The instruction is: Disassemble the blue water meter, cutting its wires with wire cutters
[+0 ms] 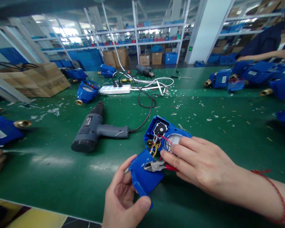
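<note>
Got blue cover [148, 179] gripped by its edge in left hand [123, 196], red-handled cutters [156, 166] grasped in right hand, [201, 161] tips over the cover, fingers across the dial of the open meter [172, 127] (can't tell if pressing on it). Find that meter on the counter [204, 133], just beyond the cover. Pinch cover firmly, steer cutter tips clear of the coloured wires [154, 144], avoid tugging leads. Count one open meter, one cutters, two heat guns [89, 129], one power strip [115, 90], one cardboard box [54, 79] on the counter, at least four blue units [86, 91] leftward; can't count the overlapping right-side cluster [254, 74].
</note>
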`<action>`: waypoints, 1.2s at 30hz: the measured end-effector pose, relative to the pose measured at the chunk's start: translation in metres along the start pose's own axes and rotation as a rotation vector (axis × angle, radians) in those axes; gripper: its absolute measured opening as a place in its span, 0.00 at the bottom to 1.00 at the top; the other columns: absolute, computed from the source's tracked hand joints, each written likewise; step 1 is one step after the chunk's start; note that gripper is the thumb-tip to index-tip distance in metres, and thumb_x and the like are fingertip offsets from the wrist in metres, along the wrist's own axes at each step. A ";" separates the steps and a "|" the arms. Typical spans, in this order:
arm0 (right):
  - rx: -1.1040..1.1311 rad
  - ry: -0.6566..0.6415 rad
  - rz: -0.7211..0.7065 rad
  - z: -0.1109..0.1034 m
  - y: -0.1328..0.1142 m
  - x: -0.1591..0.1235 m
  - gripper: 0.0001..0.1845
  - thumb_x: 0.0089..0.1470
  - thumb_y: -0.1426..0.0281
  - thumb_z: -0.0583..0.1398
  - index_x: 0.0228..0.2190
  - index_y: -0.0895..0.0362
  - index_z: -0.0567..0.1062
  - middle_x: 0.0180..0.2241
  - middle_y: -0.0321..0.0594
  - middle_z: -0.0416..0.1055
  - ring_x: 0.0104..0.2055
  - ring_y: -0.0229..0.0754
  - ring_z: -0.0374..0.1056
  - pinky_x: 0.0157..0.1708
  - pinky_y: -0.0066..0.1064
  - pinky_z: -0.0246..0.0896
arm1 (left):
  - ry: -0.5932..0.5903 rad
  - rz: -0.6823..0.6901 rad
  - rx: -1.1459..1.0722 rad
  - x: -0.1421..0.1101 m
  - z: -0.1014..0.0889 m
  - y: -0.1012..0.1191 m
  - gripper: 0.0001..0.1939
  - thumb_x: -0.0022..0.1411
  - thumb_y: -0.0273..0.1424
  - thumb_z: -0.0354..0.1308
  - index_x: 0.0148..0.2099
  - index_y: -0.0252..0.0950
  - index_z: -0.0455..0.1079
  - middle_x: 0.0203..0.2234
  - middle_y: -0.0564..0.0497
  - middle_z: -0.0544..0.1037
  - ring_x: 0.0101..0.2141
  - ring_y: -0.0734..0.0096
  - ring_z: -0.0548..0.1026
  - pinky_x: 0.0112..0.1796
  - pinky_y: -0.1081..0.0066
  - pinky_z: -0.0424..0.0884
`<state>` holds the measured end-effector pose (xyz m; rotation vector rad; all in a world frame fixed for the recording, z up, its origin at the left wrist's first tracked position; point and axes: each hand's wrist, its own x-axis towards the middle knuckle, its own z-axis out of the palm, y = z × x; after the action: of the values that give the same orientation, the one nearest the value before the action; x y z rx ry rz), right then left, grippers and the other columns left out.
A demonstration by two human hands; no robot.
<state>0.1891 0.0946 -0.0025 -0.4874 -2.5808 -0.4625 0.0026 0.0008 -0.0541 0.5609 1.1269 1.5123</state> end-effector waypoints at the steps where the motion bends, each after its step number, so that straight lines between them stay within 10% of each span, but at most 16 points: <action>1: 0.035 0.003 -0.008 -0.002 0.000 -0.001 0.15 0.67 0.72 0.50 0.39 0.61 0.77 0.31 0.41 0.75 0.31 0.43 0.65 0.28 0.35 0.54 | -0.011 -0.009 -0.005 0.000 0.000 0.000 0.45 0.33 0.37 0.79 0.55 0.36 0.69 0.41 0.41 0.84 0.40 0.53 0.83 0.39 0.69 0.78; 10: -0.042 -0.033 0.151 -0.009 0.001 -0.009 0.15 0.63 0.71 0.54 0.47 0.60 0.77 0.40 0.47 0.76 0.40 0.49 0.66 0.37 0.40 0.57 | -0.007 -0.045 -0.025 0.000 -0.001 -0.001 0.44 0.34 0.40 0.78 0.55 0.36 0.70 0.44 0.39 0.83 0.44 0.47 0.81 0.44 0.61 0.78; 27: 0.045 -0.070 -0.148 -0.010 0.011 0.000 0.18 0.69 0.72 0.48 0.42 0.58 0.77 0.34 0.37 0.75 0.35 0.42 0.64 0.35 0.36 0.53 | -0.016 0.008 -0.065 0.001 0.000 -0.001 0.40 0.35 0.35 0.79 0.53 0.38 0.73 0.41 0.44 0.84 0.41 0.58 0.82 0.41 0.73 0.77; 36: 0.005 -0.029 -0.037 -0.006 0.006 0.002 0.15 0.68 0.71 0.50 0.42 0.59 0.77 0.36 0.39 0.76 0.36 0.44 0.64 0.33 0.36 0.51 | -0.055 0.004 -0.074 0.003 -0.006 -0.004 0.39 0.37 0.36 0.78 0.54 0.37 0.72 0.43 0.43 0.84 0.42 0.56 0.82 0.42 0.70 0.78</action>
<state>0.1921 0.0979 0.0048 -0.4488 -2.6222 -0.4651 -0.0018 0.0011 -0.0609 0.5509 1.0237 1.5269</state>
